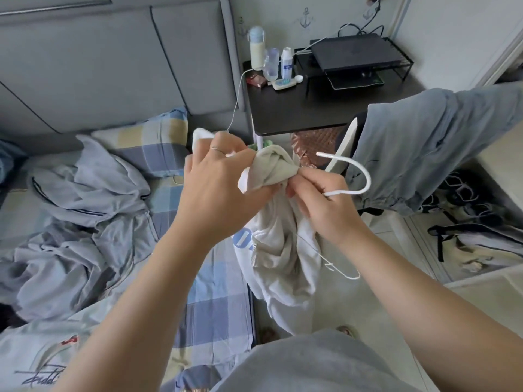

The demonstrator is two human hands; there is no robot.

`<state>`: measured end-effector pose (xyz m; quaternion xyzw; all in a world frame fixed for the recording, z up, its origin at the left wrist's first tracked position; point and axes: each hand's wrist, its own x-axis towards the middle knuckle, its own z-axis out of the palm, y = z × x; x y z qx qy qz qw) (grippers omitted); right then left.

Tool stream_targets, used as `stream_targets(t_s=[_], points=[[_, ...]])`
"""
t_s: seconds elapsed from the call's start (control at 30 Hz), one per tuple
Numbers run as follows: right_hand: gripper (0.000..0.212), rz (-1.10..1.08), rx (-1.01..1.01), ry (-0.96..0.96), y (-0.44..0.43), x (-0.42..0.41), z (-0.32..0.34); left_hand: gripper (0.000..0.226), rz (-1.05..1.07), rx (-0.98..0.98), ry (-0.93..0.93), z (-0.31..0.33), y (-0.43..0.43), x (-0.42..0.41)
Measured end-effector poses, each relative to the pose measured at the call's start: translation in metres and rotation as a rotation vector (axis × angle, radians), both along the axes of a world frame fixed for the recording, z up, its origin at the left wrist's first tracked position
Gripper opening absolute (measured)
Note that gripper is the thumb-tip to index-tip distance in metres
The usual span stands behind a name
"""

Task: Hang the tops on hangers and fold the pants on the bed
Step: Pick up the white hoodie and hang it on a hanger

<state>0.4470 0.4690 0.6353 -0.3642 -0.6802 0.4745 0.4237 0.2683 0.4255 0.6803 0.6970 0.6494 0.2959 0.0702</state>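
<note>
The left hand (pixel 218 190) grips the bunched collar of a white top (pixel 280 250), fingers curled round the cloth; the right hand (pixel 319 205) pinches the top's neck together with a white hanger (pixel 365 176), whose hook juts out to the right; the top hangs between the bed (pixel 209 278) and the worktop (pixel 297 114); grey clothes (pixel 85 210) lie crumpled on the bed; blue pants (pixel 424 148) drape at the right.

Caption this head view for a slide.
Left hand and right hand grip the collar of a pale top, white hanger poking out.
</note>
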Motion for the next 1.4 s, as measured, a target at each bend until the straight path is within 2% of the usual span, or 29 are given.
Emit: stream_targets(t_s=[0.07,0.13,0.23,0.3,0.4,0.5,0.57,0.67,0.73,0.8,0.87,0.97,1.03,1.13,1.27,1.4], points=[[0.039,0.064,0.016,0.003,0.006,-0.003,0.010,0.053,-0.050,0.071,0.175,0.004,0.000,-0.014],[0.039,0.105,0.064,-0.019,0.011,-0.009,0.017,0.056,-0.087,-0.037,0.189,0.010,0.002,-0.029],[0.038,0.129,0.089,-0.088,0.023,-0.020,0.018,0.045,-0.079,-0.322,0.073,0.009,0.012,-0.042],[0.038,0.118,0.086,-0.119,0.027,-0.024,0.014,0.035,-0.101,-0.379,-0.076,0.000,0.012,-0.045],[0.041,0.015,0.145,-0.201,0.030,-0.029,0.010,0.033,-0.018,-0.341,-0.222,-0.018,0.005,-0.044],[0.026,-0.129,0.257,-0.185,0.034,-0.027,0.002,0.031,0.126,-0.230,-0.405,-0.028,-0.001,-0.048],[0.025,-0.169,0.321,-0.181,0.030,-0.019,-0.010,0.027,0.203,-0.139,-0.477,-0.029,-0.004,-0.056],[0.023,-0.041,0.159,-0.218,0.006,-0.016,-0.042,0.025,0.252,-0.047,-0.544,-0.020,-0.011,-0.064],[0.039,0.126,0.007,-0.327,-0.012,-0.028,-0.065,0.032,0.256,-0.022,-0.601,-0.014,-0.014,-0.066],[0.053,0.253,-0.054,-0.393,-0.023,-0.050,-0.082,0.041,0.254,0.000,-0.657,-0.008,-0.017,-0.064],[0.053,0.319,-0.077,-0.430,-0.030,-0.071,-0.094,0.048,0.235,0.028,-0.708,-0.005,-0.020,-0.061],[0.025,0.299,-0.086,-0.597,-0.033,-0.087,-0.113,0.052,0.235,0.051,-0.752,-0.004,-0.027,-0.063],[0.013,0.284,-0.101,-0.804,-0.030,-0.082,-0.130,0.052,0.263,0.062,-0.772,-0.006,-0.031,-0.070],[0.024,0.274,-0.050,-1.040,-0.020,-0.063,-0.148,0.055,0.306,0.045,-0.739,-0.014,-0.037,-0.080],[0.021,0.148,0.190,-1.128,0.010,-0.036,-0.144,0.053,0.340,-0.002,-0.662,-0.027,-0.047,-0.095],[0.019,0.090,0.257,-1.145,0.043,-0.013,-0.124,0.040,0.312,-0.041,-0.593,-0.033,-0.057,-0.119]])
